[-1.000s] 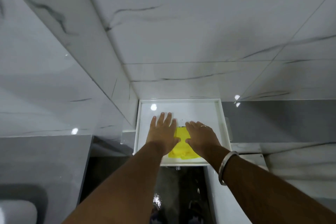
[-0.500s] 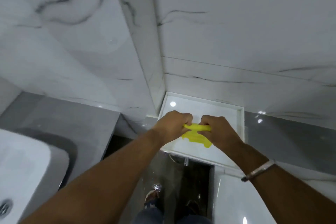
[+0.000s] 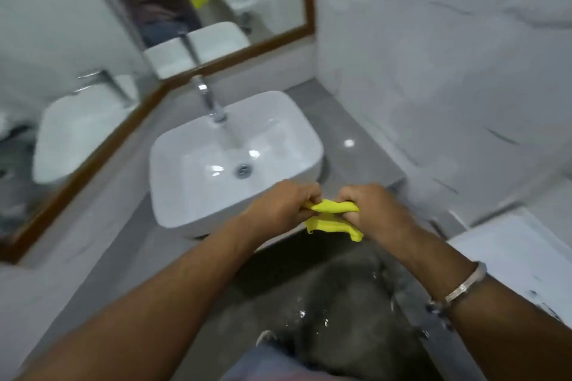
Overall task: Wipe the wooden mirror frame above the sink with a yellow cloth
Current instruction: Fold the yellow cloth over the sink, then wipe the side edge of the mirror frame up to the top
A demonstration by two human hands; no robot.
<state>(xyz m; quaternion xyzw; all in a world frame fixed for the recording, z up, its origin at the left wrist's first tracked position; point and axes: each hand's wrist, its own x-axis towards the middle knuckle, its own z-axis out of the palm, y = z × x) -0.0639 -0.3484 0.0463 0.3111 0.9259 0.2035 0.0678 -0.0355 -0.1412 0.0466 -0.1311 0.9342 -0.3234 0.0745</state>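
While both fists are closed tight on it, the cloth (image 3: 332, 216) is bunched between the left hand (image 3: 283, 206) and the right hand (image 3: 370, 210), in the air just by the sink's (image 3: 198, 170) front edge. Brown frame (image 3: 247, 54) runs behind the tap (image 3: 210, 99).

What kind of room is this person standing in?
Most likely a bathroom. A white rectangular ceramic basin sits on a grey counter under a tall chrome tap. A wood-framed mirror hangs above it, and the walls are white marble-look tile.
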